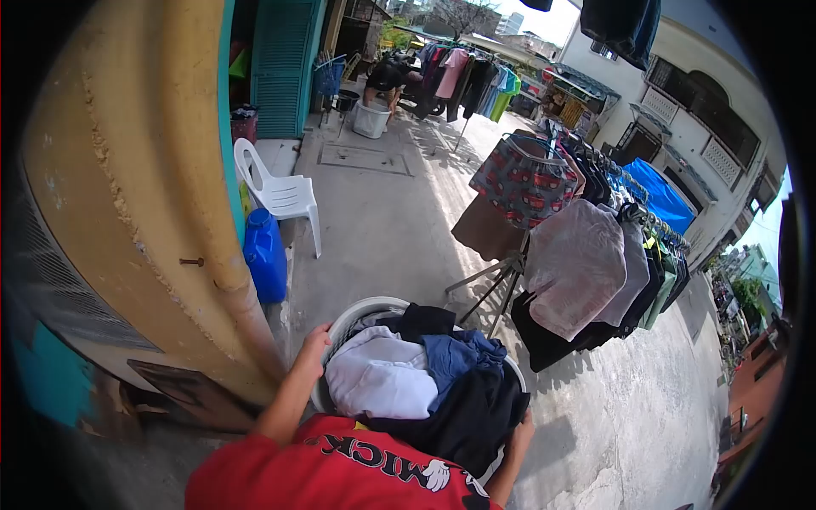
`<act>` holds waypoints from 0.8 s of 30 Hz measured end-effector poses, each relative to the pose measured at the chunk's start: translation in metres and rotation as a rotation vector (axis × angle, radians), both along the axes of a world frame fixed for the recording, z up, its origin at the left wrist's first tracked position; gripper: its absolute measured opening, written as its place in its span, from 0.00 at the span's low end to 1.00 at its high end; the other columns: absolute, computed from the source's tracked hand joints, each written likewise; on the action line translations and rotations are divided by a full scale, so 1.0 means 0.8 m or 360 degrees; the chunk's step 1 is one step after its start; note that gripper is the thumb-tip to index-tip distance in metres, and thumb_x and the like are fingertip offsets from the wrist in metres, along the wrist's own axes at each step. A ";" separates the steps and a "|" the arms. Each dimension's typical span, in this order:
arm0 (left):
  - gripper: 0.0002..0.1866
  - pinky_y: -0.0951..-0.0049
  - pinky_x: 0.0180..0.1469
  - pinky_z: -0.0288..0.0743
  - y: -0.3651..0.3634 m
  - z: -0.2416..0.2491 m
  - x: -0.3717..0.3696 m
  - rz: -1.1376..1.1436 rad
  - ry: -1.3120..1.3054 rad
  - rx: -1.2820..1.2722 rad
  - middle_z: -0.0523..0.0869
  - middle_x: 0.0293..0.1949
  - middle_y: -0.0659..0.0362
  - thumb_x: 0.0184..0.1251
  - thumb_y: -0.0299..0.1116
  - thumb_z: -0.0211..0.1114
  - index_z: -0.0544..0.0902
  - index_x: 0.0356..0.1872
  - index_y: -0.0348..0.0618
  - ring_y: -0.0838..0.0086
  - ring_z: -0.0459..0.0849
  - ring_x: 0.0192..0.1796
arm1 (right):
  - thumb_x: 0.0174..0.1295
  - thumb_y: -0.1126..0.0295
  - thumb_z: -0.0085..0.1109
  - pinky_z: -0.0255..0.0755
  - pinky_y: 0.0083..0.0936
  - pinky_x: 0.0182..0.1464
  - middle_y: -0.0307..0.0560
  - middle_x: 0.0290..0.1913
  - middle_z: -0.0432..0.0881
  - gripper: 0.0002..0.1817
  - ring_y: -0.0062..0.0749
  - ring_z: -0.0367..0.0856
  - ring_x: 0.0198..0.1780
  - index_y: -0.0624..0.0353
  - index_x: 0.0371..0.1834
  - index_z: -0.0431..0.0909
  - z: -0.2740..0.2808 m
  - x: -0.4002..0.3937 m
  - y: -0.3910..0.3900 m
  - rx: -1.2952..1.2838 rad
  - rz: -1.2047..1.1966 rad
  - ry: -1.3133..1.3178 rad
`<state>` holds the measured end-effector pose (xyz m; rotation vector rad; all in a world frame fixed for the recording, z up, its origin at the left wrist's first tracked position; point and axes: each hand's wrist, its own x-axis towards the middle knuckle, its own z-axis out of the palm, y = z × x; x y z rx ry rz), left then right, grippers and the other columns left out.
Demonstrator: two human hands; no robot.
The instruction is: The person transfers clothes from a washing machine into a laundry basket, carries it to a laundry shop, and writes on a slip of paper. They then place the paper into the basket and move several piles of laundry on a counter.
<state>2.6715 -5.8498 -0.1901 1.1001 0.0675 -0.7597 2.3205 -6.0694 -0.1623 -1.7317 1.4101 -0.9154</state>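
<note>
A round, pale laundry basket (342, 326) is held against my red shirt, heaped with clothes. My left hand (315, 348) grips its rim on the left side. Around the opposite side, my right hand (522, 432) holds the basket, its fingers partly hidden by dark cloth hanging over the edge. On top of the pile lie a white garment (381, 374), a blue denim-like garment (459, 361) and a black garment (476, 412). The bottom of the basket is out of sight.
Right of the basket, a drying rack (510, 276) on splayed legs carries hung clothes. A white plastic chair (285, 197) and blue jug (265, 259) stand along the yellow wall (140, 170). Farther back, a person (387, 78) bends over a white tub (371, 119) near another clothes rail.
</note>
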 end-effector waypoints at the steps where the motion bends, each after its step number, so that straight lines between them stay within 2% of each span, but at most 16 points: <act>1: 0.29 0.71 0.48 0.62 -0.021 -0.007 0.013 0.0006 -0.0012 -0.0018 0.73 0.40 0.53 0.31 0.24 0.45 0.69 0.46 0.37 0.64 0.69 0.45 | 0.46 0.63 0.52 0.64 0.24 0.37 0.53 0.31 0.76 0.17 0.30 0.73 0.34 0.66 0.35 0.70 -0.006 0.013 -0.024 0.0001 0.0027 0.0023; 3: 0.30 0.70 0.49 0.61 -0.064 -0.020 0.046 0.0046 -0.0065 -0.0027 0.73 0.41 0.52 0.31 0.24 0.45 0.69 0.46 0.36 0.64 0.69 0.46 | 0.46 0.64 0.52 0.64 0.23 0.37 0.53 0.31 0.76 0.16 0.30 0.73 0.33 0.66 0.34 0.71 -0.019 0.054 -0.076 -0.0034 0.0058 -0.0006; 4: 0.30 0.70 0.50 0.61 -0.088 -0.019 0.062 0.0073 -0.0033 -0.0017 0.73 0.41 0.52 0.31 0.24 0.45 0.69 0.46 0.36 0.64 0.69 0.46 | 0.46 0.64 0.52 0.64 0.24 0.36 0.53 0.29 0.76 0.15 0.30 0.73 0.32 0.66 0.31 0.71 -0.021 0.077 -0.102 -0.0015 0.0110 -0.0176; 7: 0.30 0.69 0.50 0.61 -0.148 -0.031 0.086 0.0141 0.0079 0.0065 0.73 0.42 0.52 0.31 0.24 0.45 0.69 0.46 0.36 0.63 0.69 0.47 | 0.45 0.64 0.53 0.64 0.24 0.34 0.53 0.26 0.75 0.14 0.29 0.72 0.30 0.66 0.29 0.71 -0.028 0.130 -0.198 -0.0006 0.0021 0.0127; 9: 0.31 0.67 0.50 0.62 -0.181 -0.047 0.131 0.0211 0.0019 0.0182 0.72 0.43 0.51 0.30 0.24 0.45 0.69 0.47 0.36 0.62 0.69 0.47 | 0.46 0.65 0.51 0.63 0.25 0.33 0.53 0.25 0.75 0.14 0.30 0.70 0.28 0.67 0.28 0.69 -0.011 0.171 -0.239 0.0000 0.0143 0.0077; 11: 0.31 0.64 0.49 0.63 -0.203 -0.024 0.152 0.0178 0.0131 -0.0014 0.72 0.44 0.51 0.30 0.24 0.45 0.68 0.48 0.38 0.61 0.69 0.48 | 0.46 0.65 0.50 0.64 0.25 0.33 0.53 0.25 0.75 0.13 0.30 0.71 0.28 0.67 0.28 0.69 -0.011 0.206 -0.282 -0.0083 0.0273 0.0064; 12: 0.31 0.64 0.49 0.63 -0.218 -0.025 0.170 0.0193 0.0120 -0.0031 0.72 0.44 0.51 0.30 0.24 0.45 0.68 0.48 0.38 0.61 0.69 0.48 | 0.46 0.68 0.51 0.62 0.18 0.34 0.41 0.25 0.74 0.11 0.21 0.67 0.29 0.66 0.27 0.70 -0.003 0.229 -0.296 -0.0038 0.0292 0.0040; 17: 0.32 0.60 0.48 0.63 -0.279 -0.057 0.284 0.0255 0.0148 0.0041 0.72 0.43 0.51 0.31 0.25 0.44 0.68 0.49 0.42 0.60 0.69 0.47 | 0.45 0.68 0.54 0.62 0.18 0.34 0.41 0.25 0.75 0.11 0.21 0.68 0.29 0.65 0.29 0.71 -0.030 0.357 -0.385 0.0032 0.0245 0.0051; 19: 0.32 0.60 0.48 0.63 -0.302 -0.074 0.339 0.0211 0.0121 -0.0059 0.72 0.43 0.51 0.31 0.24 0.44 0.68 0.49 0.41 0.59 0.69 0.47 | 0.45 0.68 0.54 0.62 0.19 0.34 0.43 0.27 0.75 0.12 0.21 0.69 0.31 0.64 0.31 0.72 -0.044 0.415 -0.418 0.0055 0.0341 0.0003; 20: 0.31 0.60 0.49 0.62 -0.318 -0.079 0.366 0.0252 0.0097 -0.0015 0.72 0.43 0.51 0.31 0.24 0.44 0.68 0.49 0.41 0.60 0.69 0.47 | 0.45 0.64 0.53 0.65 0.24 0.35 0.50 0.26 0.77 0.16 0.29 0.72 0.29 0.64 0.34 0.73 -0.054 0.442 -0.439 -0.0021 0.0348 0.0164; 21: 0.31 0.61 0.49 0.62 -0.333 -0.078 0.397 0.0297 0.0074 0.0033 0.72 0.43 0.51 0.31 0.24 0.44 0.68 0.48 0.41 0.60 0.69 0.47 | 0.45 0.62 0.54 0.65 0.25 0.36 0.52 0.26 0.77 0.17 0.29 0.73 0.30 0.65 0.32 0.73 -0.073 0.469 -0.466 -0.0127 0.0313 0.0199; 24: 0.30 0.63 0.50 0.61 -0.371 -0.072 0.474 0.0354 0.0111 -0.0026 0.73 0.42 0.52 0.30 0.25 0.44 0.69 0.47 0.40 0.61 0.69 0.47 | 0.46 0.60 0.55 0.64 0.23 0.37 0.50 0.27 0.77 0.18 0.27 0.72 0.31 0.65 0.33 0.72 -0.024 0.549 -0.467 -0.0025 0.0293 0.0215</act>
